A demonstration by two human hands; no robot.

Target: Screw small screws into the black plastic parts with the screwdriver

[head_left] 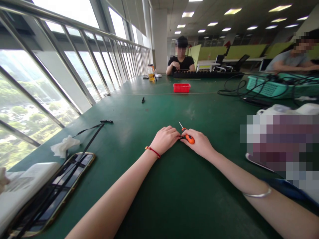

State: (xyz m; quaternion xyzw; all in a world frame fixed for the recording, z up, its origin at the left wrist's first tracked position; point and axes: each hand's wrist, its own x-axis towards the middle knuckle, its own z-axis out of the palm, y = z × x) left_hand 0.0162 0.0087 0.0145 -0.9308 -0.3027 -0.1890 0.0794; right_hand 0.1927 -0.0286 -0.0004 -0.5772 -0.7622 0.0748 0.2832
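In the middle of the green table (149, 113), my right hand (200, 144) is closed around an orange and black screwdriver (190, 139). Its thin metal shaft points up and to the left, away from me. My left hand (166, 138) is closed, its fingers bent down towards the tabletop, with the fingertips almost meeting those of my right hand. A small dark piece (182, 137) shows between the two sets of fingertips. Too little of it is visible to tell what it is. My left fingers hide whatever lies beneath them.
Ahead stands a red plastic box (181, 88), with a small black part (143, 100) to its left. A phone (53, 196) and black straps lie at left. Cables spill from a turquoise basket (266, 87) at right. Two people sit at the table's far and right sides.
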